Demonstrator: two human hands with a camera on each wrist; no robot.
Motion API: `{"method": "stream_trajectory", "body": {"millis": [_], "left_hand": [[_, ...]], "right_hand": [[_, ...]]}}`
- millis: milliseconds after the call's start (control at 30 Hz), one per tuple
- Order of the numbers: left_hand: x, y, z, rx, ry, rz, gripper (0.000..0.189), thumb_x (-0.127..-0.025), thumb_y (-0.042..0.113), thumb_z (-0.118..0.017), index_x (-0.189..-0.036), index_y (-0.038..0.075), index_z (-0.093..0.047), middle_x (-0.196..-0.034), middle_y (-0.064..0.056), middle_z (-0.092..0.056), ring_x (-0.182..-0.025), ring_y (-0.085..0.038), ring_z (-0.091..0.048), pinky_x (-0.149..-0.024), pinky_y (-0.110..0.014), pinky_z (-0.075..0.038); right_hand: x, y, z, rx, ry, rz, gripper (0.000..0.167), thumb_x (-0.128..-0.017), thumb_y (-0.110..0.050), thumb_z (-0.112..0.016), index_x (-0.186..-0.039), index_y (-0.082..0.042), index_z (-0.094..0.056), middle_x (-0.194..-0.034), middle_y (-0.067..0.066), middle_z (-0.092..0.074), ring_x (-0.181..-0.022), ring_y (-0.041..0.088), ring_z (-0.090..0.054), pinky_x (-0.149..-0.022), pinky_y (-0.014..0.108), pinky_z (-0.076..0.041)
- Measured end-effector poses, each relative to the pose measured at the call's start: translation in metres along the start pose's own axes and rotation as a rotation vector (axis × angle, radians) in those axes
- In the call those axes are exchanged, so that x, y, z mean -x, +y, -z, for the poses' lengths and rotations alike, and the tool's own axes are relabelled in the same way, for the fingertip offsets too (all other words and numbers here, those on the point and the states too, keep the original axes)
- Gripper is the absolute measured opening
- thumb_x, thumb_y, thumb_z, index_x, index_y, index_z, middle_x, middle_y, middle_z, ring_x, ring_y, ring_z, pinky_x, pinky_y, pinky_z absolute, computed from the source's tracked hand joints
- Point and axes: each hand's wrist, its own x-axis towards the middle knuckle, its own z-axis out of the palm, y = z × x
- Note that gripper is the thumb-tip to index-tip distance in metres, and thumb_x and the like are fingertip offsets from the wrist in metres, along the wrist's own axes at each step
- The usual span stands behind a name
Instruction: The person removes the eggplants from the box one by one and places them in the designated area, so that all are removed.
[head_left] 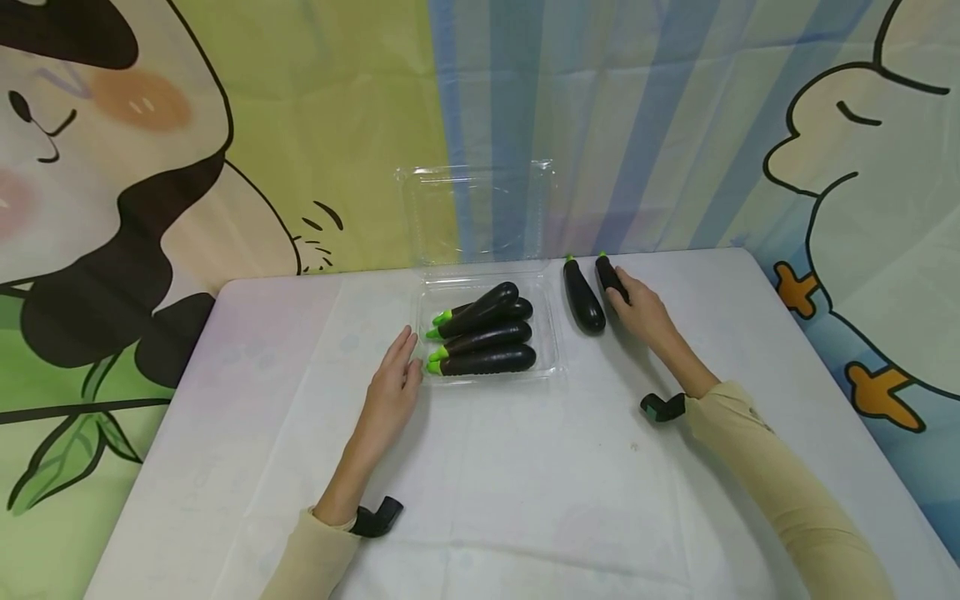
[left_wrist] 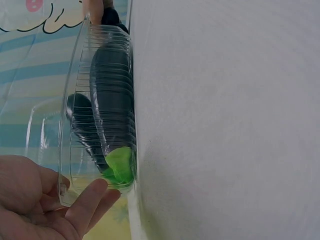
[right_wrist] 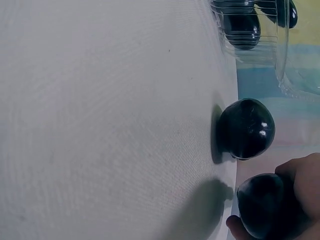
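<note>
A clear plastic clamshell box (head_left: 551, 337) sits toward the back of the table, holding several dark eggplants (head_left: 487, 360) with green stem ends toward the left. My left hand (head_left: 390, 396) rests against the box's left side, fingers mostly straight, with fingertips at its rim and wall in the left wrist view. To the right of the box, my right hand (head_left: 647, 315) grips an eggplant (head_left: 611, 277) between thumb and fingers. The right wrist view shows this held eggplant (right_wrist: 260, 204) raised off the table, its shadow apart from it. Another eggplant (head_left: 584, 298) lies between box and right hand.
The box's transparent lid (head_left: 480, 215) stands open, upright at the table's back edge. Behind it hangs a cartoon-printed curtain (head_left: 360, 125). A white cloth covers the table (head_left: 525, 492). Small black devices (head_left: 378, 517) protrude at both wrists.
</note>
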Motion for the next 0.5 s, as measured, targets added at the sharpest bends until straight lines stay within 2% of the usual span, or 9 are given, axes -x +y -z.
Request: {"method": "stream_trajectory", "body": {"millis": [233, 500], "left_hand": [[0.0001, 0.001, 0.0008, 0.002, -0.003, 0.003, 0.051, -0.104, 0.023, -0.042, -0.152, 0.008, -0.031, -0.163, 0.001, -0.019, -0.144, -0.025, -0.035, -0.108, -0.045, -0.045], [-0.0005, 0.0011, 0.0006, -0.003, -0.003, 0.003, 0.051, -0.104, 0.022, -0.042, -0.152, 0.008, -0.031, -0.163, 0.001, -0.019, -0.144, -0.026, -0.036, -0.107, -0.045, -0.045]], "right_hand": [[-0.0028, 0.0003, -0.0006, -0.004, -0.072, 0.015, 0.057, -0.106, -0.024, -0.031, -0.152, 0.007, -0.017, -0.156, 0.03, -0.022, -0.144, 0.046, -0.023, -0.119, 0.057, -0.021], [-0.0032, 0.0066, -0.0024, 0.0, -0.107, 0.045, 0.058, -0.107, -0.024, -0.028, -0.152, 0.009, -0.012, -0.156, 0.032, -0.016, -0.145, 0.047, -0.019, -0.12, 0.056, -0.018]]}}
